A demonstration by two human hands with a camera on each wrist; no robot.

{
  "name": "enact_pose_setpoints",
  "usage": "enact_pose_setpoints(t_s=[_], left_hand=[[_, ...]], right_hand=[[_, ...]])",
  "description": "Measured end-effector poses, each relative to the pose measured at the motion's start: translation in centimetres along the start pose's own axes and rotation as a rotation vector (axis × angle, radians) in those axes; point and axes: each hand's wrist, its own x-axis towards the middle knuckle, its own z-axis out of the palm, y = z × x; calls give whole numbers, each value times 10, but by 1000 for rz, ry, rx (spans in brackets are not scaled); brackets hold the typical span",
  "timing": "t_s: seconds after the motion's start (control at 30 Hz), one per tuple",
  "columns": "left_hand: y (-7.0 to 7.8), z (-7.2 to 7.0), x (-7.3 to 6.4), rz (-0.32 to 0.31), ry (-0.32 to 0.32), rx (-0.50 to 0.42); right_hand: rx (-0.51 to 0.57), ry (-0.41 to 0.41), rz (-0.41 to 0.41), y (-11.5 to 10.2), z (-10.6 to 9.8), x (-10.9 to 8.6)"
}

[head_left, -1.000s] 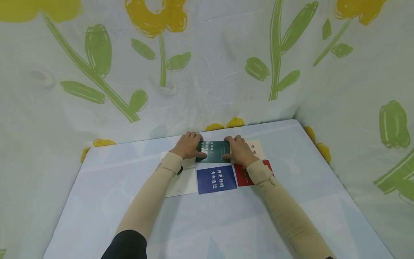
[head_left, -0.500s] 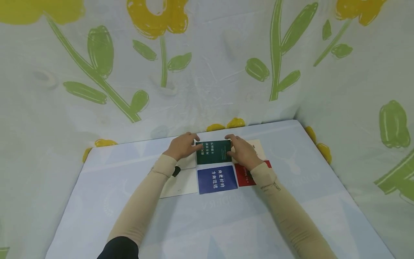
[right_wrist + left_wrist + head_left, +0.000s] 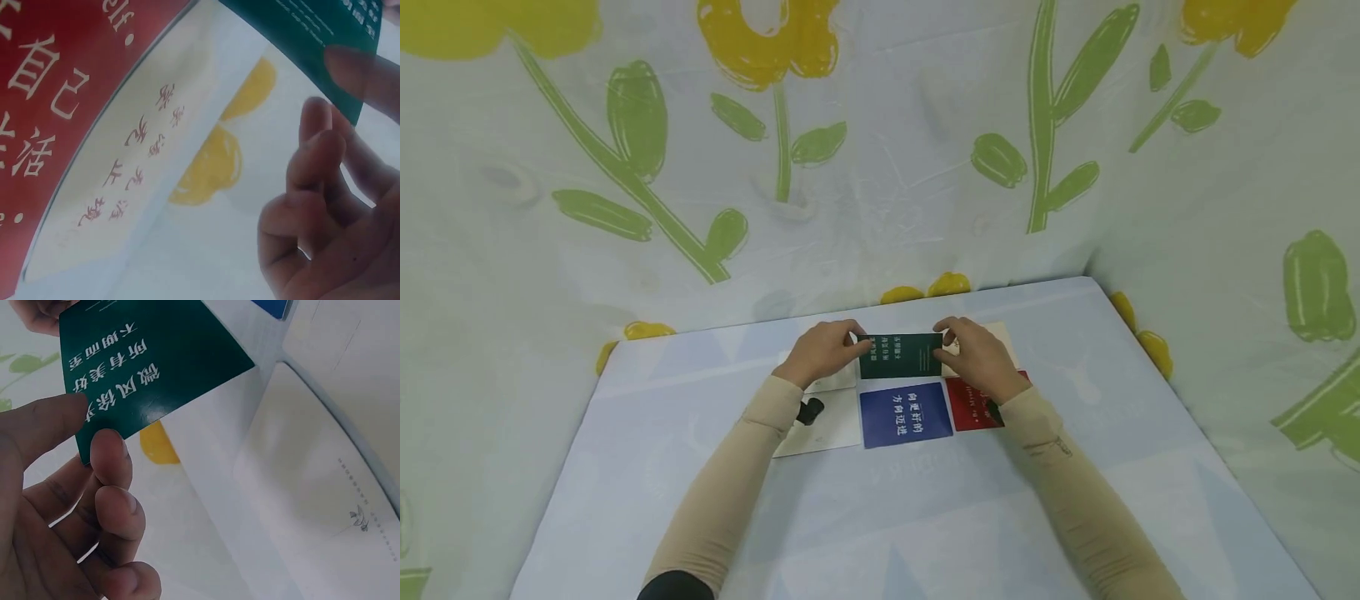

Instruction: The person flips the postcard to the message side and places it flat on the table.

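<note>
A dark green card (image 3: 900, 357) with white lettering is held by its two ends over the far part of the table. My left hand (image 3: 823, 353) pinches its left end between thumb and index finger, the other fingers loosely bent, as the left wrist view shows of the green card (image 3: 156, 350). At the opposite end my right hand (image 3: 981, 358) pinches a corner with thumb and fingertips. Nearer me lies a blue card (image 3: 907, 415) with white characters. Beside it is a red card (image 3: 976, 405), partly under my right wrist.
A cream card (image 3: 144, 150) with reddish writing lies behind the red one. Two white cards lie at the left, the nearer white card (image 3: 827, 429) partly covered by my left wrist. Just behind the table's far edge hangs a white cloth (image 3: 880, 192) printed with flowers.
My left thumb and fingers have shifted outward to the green card's left end. The card has moved slightly right, and it looks narrower front to back than half a second ago.
</note>
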Motion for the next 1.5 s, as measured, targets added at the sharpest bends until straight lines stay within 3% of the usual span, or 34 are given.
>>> enact_pose_setpoints(t_s=[0.23,0.5,0.9,1.13,1.5], left_hand=[[-2,6,-6,33,18,-5],[-2,11,-14,62,24,-13],[7,12,-31,67,68,-32],[10,13,-42,88,104,-6],[5,22,-45,74,150,42]], right_hand=[[153,-77,9,3,-7,-8],[199,-192,26,1,-7,-13],[177,-164,-22,2,-12,-22],[222,-152,-51,-2,-13,-28],[186,-129,-110,-2,-7,-27]])
